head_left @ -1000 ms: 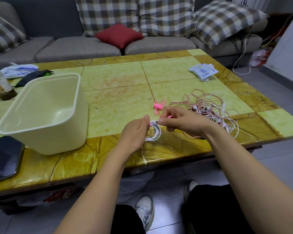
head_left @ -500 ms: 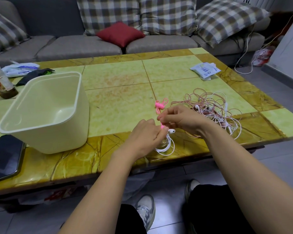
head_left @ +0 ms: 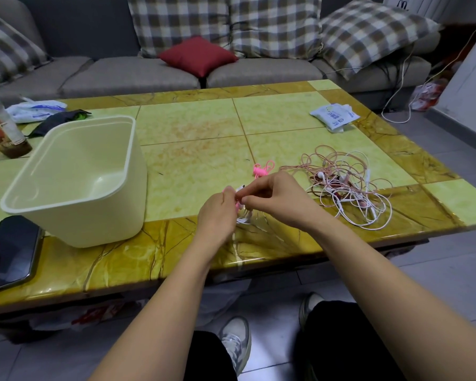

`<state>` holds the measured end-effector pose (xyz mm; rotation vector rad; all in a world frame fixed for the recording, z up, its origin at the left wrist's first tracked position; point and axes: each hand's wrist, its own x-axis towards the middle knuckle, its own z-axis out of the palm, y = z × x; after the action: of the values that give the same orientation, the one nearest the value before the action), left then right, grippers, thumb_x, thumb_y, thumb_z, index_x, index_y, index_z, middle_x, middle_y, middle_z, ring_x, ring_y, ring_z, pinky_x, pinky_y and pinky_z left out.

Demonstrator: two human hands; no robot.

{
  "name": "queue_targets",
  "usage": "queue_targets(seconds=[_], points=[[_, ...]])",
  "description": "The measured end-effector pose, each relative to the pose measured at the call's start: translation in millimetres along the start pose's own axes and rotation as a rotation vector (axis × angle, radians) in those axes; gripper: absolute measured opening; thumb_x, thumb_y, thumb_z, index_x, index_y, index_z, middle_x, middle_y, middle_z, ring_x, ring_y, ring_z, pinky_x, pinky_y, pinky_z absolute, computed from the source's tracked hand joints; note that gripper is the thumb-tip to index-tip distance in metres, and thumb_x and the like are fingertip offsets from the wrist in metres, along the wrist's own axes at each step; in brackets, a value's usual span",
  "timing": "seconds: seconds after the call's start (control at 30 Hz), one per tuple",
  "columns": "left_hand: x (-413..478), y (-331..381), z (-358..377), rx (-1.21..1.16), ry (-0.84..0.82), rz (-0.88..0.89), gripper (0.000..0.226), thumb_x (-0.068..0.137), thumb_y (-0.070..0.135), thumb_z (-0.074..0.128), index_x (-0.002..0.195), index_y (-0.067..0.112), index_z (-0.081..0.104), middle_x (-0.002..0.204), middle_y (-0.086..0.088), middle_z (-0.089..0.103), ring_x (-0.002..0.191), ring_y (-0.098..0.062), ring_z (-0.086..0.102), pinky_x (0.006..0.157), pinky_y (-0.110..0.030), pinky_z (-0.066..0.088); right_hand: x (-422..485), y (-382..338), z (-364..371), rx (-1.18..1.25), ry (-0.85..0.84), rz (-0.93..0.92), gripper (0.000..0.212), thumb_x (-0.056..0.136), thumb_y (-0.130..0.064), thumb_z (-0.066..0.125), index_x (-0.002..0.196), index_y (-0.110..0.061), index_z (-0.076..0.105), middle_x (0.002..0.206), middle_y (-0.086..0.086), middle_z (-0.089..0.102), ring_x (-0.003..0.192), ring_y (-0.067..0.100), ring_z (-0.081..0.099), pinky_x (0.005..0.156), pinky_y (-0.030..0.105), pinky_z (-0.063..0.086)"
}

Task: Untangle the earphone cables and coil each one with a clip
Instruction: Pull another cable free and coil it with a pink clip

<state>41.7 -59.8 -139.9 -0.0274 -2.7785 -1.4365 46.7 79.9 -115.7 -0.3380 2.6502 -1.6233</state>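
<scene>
White coil (head_left: 243,219): is hanging between the two hands at the centre of the frame, just over the near marbled edge of the surface (head_left: 190,125), with only a few loops showing below the fingers.
Pink clip (head_left: 238,206): is peeking out where both sets of fingertips are meeting, at the top of the coil; whether it is already closing round the loops cannot be told.
Left hand (head_left: 217,213): is curling round the coil from the left, fingers bent, forearm coming up from the lower middle of the frame.
Right hand (head_left: 275,198): is pinching the clip from the right with thumb and forefinger, knuckles up, forearm running in from the lower right.
Deciding relation: both hands are working on one spot, so neither is nearer; the loops are hanging toward the near edge and the clip is crossing them at the top.
Step in hand: probably fastening the clip round this coil.
Tangle (head_left: 349,185): pink and white cables are lying heaped right of centre, near the right wrist, so the right hand is sitting closer to it.
Spare clips (head_left: 261,169): are lying just beyond the right knuckles.
Cream tub (head_left: 74,171): is standing at the left, well apart.
</scene>
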Motion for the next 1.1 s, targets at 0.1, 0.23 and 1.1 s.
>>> queue_targets(seconds=[0.1,0.23,1.1], points=[[-0.1,-1.9,0.5,-0.048,-0.035,-0.01,0.056,0.105,0.029,0.02,0.077,0.003,0.061,0.086,-0.017,0.066,0.087,-0.036,0.058,0.075,-0.042,0.042,1.8,4.0,-0.6,0.007,-0.021,-0.012,0.019,0.077,-0.001,0.076,0.095,-0.007,0.077,0.087,0.005,0.076,0.079,0.006,0.071,0.079,0.018,0.054],[-0.2,1.9,2.8,-0.119,-0.073,0.013,0.055,0.105,0.029,0.021,0.085,0.004,0.066,0.092,-0.015,0.069,0.088,-0.03,0.06,0.081,-0.04,0.044,5.1,9.5,-0.5,0.046,0.016,-0.024,0.019,0.073,-0.001,0.081,0.082,-0.013,0.07,0.073,0.003,0.07,0.067,0.012,0.066,0.068,0.021,0.051],[0.7,5.0,-0.2,-0.221,-0.065,0.062,0.057,0.104,0.033,0.033,0.073,-0.01,0.054,0.067,-0.011,0.053,0.065,-0.02,0.042,0.063,-0.035,0.032,8.2,28.0,-10.4,0.168,-0.215,0.059,0.036,0.08,-0.027,0.079,0.098,0.002,0.067,0.092,0.02,0.066,0.087,0.019,0.057,0.085,0.041,0.046]])
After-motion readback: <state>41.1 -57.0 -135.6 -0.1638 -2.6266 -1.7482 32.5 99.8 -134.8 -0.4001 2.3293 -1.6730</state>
